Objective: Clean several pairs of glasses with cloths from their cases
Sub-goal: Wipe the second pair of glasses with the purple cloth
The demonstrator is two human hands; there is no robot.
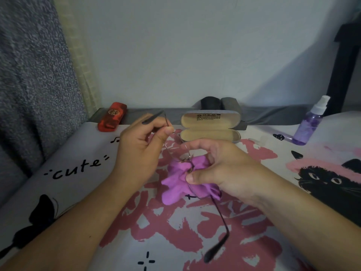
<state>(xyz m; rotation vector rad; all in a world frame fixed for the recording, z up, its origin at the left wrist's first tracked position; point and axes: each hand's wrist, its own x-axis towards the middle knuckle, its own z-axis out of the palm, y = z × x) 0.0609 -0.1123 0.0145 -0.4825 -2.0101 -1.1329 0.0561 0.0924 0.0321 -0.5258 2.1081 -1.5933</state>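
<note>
Mid-frame: you are holding a thin wire-rimmed pair of glasses [176,151] between both hands, above a bedsheet [195,231] printed with pink blotches, black cats and the word "cute".

Your left hand [142,147], centre-left of the frame, is pinching the frame's hinge end between thumb and curled forefinger; one dark-tipped arm of the glasses is sticking up and to the left past your knuckles.

Your right hand [218,167], just right of centre, is gripping a bunched purple cloth [179,184] round the lens on that side, thumb pressing on the near face, fingers curling over the top. The cloth is hanging down in folds below your thumb. The second arm of the glasses is trailing down toward the lower centre of the frame, its dark tip blurred.

Behind your hands, upper centre: an open glasses case [210,126] with a cream lining is lying on the sheet, lid tilted up, some small print inside the lid too fine to read.

Upper left of centre: a closed red case [112,119] is lying at the sheet's far edge.

Behind the open case: a black case [210,102] and a grey case [229,103] are sitting side by side against the wall.

Right edge, upper middle: a purple spray bottle [310,122] with a white nozzle is standing upright, well apart from your hands.
</note>
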